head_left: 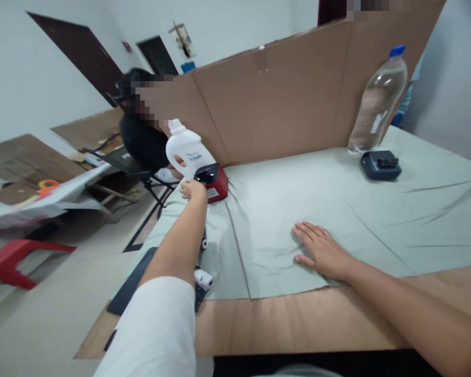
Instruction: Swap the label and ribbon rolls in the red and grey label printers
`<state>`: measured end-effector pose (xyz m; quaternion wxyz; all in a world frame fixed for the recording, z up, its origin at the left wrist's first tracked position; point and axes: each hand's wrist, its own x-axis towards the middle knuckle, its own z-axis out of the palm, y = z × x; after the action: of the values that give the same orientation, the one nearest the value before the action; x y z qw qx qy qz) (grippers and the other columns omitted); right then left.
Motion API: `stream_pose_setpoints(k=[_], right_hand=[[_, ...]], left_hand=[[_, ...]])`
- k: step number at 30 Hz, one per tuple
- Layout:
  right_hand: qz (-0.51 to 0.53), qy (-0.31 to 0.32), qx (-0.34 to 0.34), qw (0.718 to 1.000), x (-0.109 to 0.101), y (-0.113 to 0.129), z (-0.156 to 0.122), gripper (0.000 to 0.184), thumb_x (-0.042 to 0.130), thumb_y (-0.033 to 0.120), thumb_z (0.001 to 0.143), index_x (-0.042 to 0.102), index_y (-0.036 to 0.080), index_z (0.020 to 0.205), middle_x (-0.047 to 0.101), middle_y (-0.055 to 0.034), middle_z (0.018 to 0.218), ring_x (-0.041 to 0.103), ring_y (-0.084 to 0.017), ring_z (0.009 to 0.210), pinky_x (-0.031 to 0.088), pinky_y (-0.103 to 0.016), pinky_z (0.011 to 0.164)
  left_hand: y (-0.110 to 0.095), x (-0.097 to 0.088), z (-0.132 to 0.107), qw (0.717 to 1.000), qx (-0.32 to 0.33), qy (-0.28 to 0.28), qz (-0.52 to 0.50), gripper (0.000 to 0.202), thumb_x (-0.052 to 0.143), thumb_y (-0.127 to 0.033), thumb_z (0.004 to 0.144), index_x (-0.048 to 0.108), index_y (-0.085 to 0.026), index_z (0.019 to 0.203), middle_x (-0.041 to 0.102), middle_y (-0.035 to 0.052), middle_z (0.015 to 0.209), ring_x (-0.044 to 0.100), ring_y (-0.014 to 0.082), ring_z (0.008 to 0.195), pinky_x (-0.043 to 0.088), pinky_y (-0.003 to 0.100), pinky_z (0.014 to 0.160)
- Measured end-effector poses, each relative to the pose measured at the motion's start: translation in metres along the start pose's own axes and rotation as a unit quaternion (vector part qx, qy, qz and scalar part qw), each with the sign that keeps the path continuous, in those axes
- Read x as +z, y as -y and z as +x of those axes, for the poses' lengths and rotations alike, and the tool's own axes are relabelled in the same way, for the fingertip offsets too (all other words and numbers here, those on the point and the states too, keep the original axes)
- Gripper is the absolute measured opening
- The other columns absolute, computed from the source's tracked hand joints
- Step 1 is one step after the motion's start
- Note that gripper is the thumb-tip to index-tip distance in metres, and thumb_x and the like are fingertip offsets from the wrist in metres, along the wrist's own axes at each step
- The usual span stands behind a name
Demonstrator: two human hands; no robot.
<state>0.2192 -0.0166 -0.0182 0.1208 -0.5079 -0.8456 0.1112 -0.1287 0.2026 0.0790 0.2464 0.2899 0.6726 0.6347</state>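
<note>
My left hand [192, 189] is stretched to the far left side of the table, its fingers curled beside a red and black box-shaped device [216, 186]. What the fingers hold, if anything, is hidden. Just behind that device a white plastic jug [188, 149] with a handle and cap stands at a tilt in the view. Another person's hand [177, 166] shows by its handle. My right hand [322, 251] lies flat, fingers spread, on the pale green cloth [275, 209]. Two small white rolls, a nearer one [204, 279] and a farther one [204, 243], lie beside my left forearm.
A cardboard panel [282, 99] stands along the table's back. At the right are a clear bottle [380, 104] with a blue cap and a dark device [380, 165]. A dark flat pad [131, 288] lies at the left edge. Beyond sits a person in black [141, 136]; a red stool [19, 256] stands on the floor.
</note>
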Motion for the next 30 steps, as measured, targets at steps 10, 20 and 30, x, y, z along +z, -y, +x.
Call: stream_pose_setpoints(k=[10,20,30], right_hand=[[-0.014,-0.003,-0.010,1.000,-0.003,0.005,-0.004,0.079,0.045,0.067,0.086,0.037,0.018,0.148,0.035,-0.0155,0.155,0.028,-0.034,0.144,0.028,-0.053,0.114],[-0.017,0.022,-0.053,0.998,-0.002,0.005,-0.033,0.076,0.045,0.066,0.087,0.040,0.018,0.146,0.033,-0.0134,0.156,0.027,-0.032,0.145,0.026,-0.051,0.115],[-0.107,-0.255,0.344,0.897,-0.097,-0.194,0.051,0.086,0.060,0.064,0.078,0.037,0.014,0.144,0.014,-0.0232,0.158,0.011,-0.048,0.142,0.020,-0.065,0.106]], left_hand=[[0.086,0.018,-0.218,0.873,0.342,0.301,0.173,0.026,0.041,-0.033,0.092,0.053,-0.021,0.111,0.056,0.0133,0.125,0.045,0.0271,0.126,0.029,0.050,0.110],[0.090,-0.018,-0.255,0.814,0.397,0.358,0.229,0.025,0.041,-0.032,0.093,0.056,-0.019,0.109,0.057,0.0123,0.123,0.047,0.0248,0.120,0.033,0.046,0.105],[0.079,-0.011,-0.256,0.752,0.381,0.437,0.315,0.007,0.057,-0.023,0.083,0.060,-0.023,0.090,0.062,0.0078,0.111,0.049,0.0271,0.112,0.035,0.049,0.098]])
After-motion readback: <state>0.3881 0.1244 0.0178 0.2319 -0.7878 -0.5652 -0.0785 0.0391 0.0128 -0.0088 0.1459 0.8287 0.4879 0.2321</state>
